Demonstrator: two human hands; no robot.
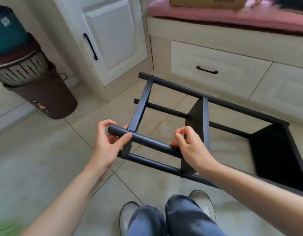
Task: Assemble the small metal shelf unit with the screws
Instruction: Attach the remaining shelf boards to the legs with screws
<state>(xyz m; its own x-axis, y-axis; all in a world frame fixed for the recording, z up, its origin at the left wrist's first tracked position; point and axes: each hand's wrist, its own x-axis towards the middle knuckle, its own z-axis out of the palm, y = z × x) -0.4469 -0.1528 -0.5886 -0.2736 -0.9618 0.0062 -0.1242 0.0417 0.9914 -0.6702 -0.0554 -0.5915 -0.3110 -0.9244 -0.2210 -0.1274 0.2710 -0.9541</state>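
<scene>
Black metal shelf unit [207,126] lies on its side on the tiled floor [45,159], mid-frame, near tube running lower right to upper left; left hand [108,143] grips its free end, right hand [189,147] curls over it further right, thumb and forefinger pinched together

I see the shelf unit [203,120] as dark metal with a smooth, matt painted finish; its round tubes [147,139] carry a faint sheen, and its flat panels [281,150] look dull black. The floor [45,159] is pale glazed tile, smooth with a soft gloss. The cabinet door [113,40] looks like cream painted wood, satin. On the bench lie a pink cloth cushion [215,14] and a brown cardboard box [207,2]. My trousers [181,218] are blue denim.
</scene>
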